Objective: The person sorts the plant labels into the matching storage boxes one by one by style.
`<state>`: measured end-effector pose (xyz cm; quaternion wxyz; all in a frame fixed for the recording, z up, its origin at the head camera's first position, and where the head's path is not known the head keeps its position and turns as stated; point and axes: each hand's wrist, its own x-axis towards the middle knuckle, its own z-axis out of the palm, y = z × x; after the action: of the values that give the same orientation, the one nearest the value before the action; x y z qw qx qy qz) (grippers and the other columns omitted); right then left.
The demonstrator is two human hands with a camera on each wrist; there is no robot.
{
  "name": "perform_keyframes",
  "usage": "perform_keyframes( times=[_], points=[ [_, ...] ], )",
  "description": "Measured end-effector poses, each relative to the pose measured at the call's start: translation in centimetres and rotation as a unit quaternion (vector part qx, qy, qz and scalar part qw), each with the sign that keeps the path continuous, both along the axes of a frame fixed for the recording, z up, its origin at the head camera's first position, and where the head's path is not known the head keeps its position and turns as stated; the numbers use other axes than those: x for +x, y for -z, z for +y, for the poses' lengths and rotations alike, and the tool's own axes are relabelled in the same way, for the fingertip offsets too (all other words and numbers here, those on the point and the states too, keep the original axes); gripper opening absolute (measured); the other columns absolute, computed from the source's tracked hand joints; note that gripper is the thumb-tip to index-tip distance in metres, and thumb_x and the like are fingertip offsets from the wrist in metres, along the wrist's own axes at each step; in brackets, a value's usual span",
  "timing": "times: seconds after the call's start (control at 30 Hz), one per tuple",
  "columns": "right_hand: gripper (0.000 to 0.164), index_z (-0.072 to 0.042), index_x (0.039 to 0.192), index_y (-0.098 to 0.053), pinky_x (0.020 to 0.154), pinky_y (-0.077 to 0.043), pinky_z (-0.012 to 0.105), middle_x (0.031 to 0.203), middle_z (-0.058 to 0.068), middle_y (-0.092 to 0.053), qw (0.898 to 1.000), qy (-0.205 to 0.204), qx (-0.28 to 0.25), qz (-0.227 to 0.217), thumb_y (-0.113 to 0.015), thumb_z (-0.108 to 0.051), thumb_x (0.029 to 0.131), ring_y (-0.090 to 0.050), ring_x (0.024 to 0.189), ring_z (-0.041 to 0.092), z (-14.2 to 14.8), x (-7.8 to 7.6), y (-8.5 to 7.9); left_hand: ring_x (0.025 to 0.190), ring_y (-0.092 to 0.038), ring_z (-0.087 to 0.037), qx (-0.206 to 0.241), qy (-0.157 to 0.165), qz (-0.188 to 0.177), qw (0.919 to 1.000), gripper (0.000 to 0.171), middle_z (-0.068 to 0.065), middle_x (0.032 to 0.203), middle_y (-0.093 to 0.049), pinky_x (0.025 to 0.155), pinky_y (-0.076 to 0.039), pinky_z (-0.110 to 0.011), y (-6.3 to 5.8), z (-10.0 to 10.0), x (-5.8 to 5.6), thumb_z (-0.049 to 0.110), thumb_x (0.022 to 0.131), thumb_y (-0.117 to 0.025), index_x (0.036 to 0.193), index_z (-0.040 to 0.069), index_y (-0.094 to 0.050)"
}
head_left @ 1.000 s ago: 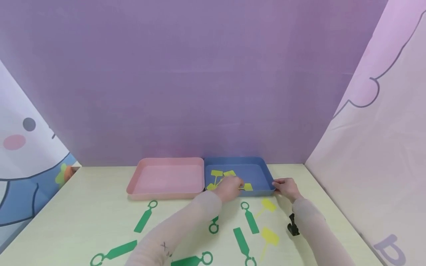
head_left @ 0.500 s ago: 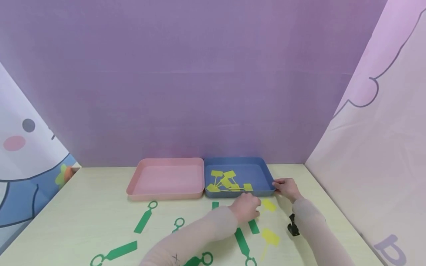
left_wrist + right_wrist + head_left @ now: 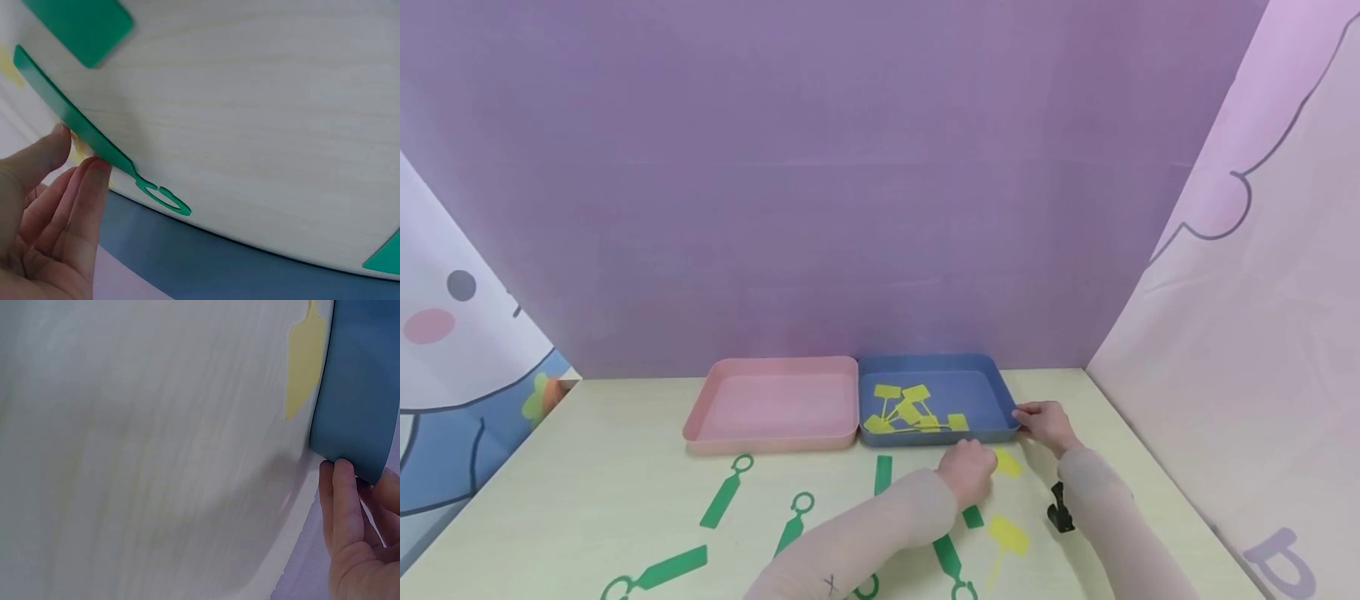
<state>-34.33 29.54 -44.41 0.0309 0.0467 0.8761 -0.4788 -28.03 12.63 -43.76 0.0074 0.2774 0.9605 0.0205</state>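
My left hand point(image 3: 968, 471) is low over the table in front of the blue tray point(image 3: 992, 436), beside a yellow paddle-shaped plant label point(image 3: 1009, 463). In the left wrist view its thumb and fingers point(image 3: 94, 175) are apart, with bits of yellow beyond them; a flat green tag point(image 3: 75, 119) with a split ring lies close by. My right hand point(image 3: 1048, 427) holds the blue tray's right front corner. The right wrist view has its fingers point(image 3: 347, 487) along the tray's outer wall and the thumb at the rim. Several yellow labels point(image 3: 910, 412) lie inside the blue tray.
A pink tray point(image 3: 772, 444) stands against the blue tray's left side. More green tags point(image 3: 722, 500) are spread over the table. Another yellow label point(image 3: 1009, 535) and a small black object point(image 3: 1060, 512) lie at the right. A purple backdrop point(image 3: 850, 208) rises behind.
My left hand has come out of the blue tray, forward and to the right, down to the table by the yellow label. The right hand has stayed at the tray's corner.
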Motion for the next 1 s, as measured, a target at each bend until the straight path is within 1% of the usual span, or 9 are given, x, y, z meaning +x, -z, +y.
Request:
perform_keyframes(
  times=[0.13, 0.27, 0.4, 0.57, 0.73, 0.83, 1.0],
  points=[
    [0.032, 0.016, 0.114, -0.054, 0.071, -0.055, 0.03, 0.112, 0.032, -0.058, 1.0, -0.001, -0.003, -0.001, -0.053, -0.005, 0.09, -0.067, 0.085, 0.025, -0.02, -0.02, -0.08, 0.075, -0.061, -0.014, -0.001, -0.005, 0.022, 0.9997, 0.007, 0.003, 0.077, -0.065, 0.064, -0.05, -0.024, 0.18, 0.18, -0.02, 0.014, 0.082, -0.066, 0.081, 0.021, -0.068],
    [0.032, 0.017, 0.114, -0.054, 0.071, -0.055, 0.032, 0.11, 0.032, -0.059, 1.0, -0.004, -0.003, 0.001, -0.053, -0.005, 0.09, -0.067, 0.084, 0.026, 0.0, 0.08, -0.14, 0.074, -0.062, -0.014, -0.002, -0.015, 0.032, 0.9994, 0.009, 0.002, 0.077, -0.065, 0.061, -0.051, -0.023, 0.41, 0.34, -0.05, 0.013, 0.081, -0.067, 0.083, 0.021, -0.069],
    [0.032, 0.017, 0.114, -0.054, 0.071, -0.055, 0.032, 0.109, 0.032, -0.059, 1.0, -0.005, -0.005, 0.001, -0.053, -0.005, 0.09, -0.067, 0.084, 0.027, -0.02, 0.17, -0.32, 0.073, -0.061, -0.014, 0.009, -0.029, 0.034, 0.999, 0.011, 0.001, 0.077, -0.065, 0.058, -0.05, -0.023, 0.55, 0.44, -0.09, 0.012, 0.081, -0.067, 0.085, 0.022, -0.069],
    [0.032, 0.018, 0.113, -0.054, 0.071, -0.055, 0.032, 0.109, 0.032, -0.059, 1.0, -0.003, -0.003, 0.002, -0.052, -0.004, 0.09, -0.067, 0.083, 0.025, 0.01, 0.22, -0.43, 0.071, -0.062, -0.014, 0.029, -0.042, 0.029, 0.9983, 0.012, 0.002, 0.076, -0.065, 0.054, -0.05, -0.024, 0.62, 0.56, -0.2, 0.011, 0.08, -0.068, 0.085, 0.022, -0.069],
    [0.031, 0.017, 0.114, -0.054, 0.071, -0.055, 0.032, 0.111, 0.032, -0.058, 1.0, 0.001, 0.0, -0.006, -0.052, -0.004, 0.09, -0.067, 0.084, 0.025, -0.07, 0.22, -0.32, 0.071, -0.062, -0.014, 0.029, -0.049, 0.013, 0.9983, 0.013, 0.002, 0.076, -0.065, 0.054, -0.05, -0.023, 0.56, 0.68, -0.31, 0.011, 0.081, -0.067, 0.087, 0.022, -0.069],
    [0.032, 0.016, 0.114, -0.054, 0.072, -0.055, 0.032, 0.113, 0.032, -0.057, 1.0, 0.003, -0.002, -0.011, -0.052, -0.004, 0.091, -0.067, 0.086, 0.026, -0.15, 0.16, -0.26, 0.072, -0.063, -0.014, 0.023, -0.045, 0.005, 0.9987, 0.011, 0.002, 0.077, -0.066, 0.056, -0.05, -0.023, 0.39, 0.8, -0.29, 0.012, 0.082, -0.066, 0.087, 0.021, -0.069],
    [0.032, 0.015, 0.116, -0.054, 0.074, -0.054, 0.032, 0.116, 0.032, -0.055, 1.0, 0.006, 0.0, -0.016, -0.051, -0.004, 0.091, -0.066, 0.091, 0.028, -0.2, 0.08, -0.31, 0.074, -0.063, -0.014, 0.008, -0.031, 0.004, 0.9995, 0.01, 0.002, 0.078, -0.066, 0.06, -0.051, -0.023, -0.03, 0.98, -0.17, 0.015, 0.084, -0.065, 0.09, 0.02, -0.07]
  ],
)
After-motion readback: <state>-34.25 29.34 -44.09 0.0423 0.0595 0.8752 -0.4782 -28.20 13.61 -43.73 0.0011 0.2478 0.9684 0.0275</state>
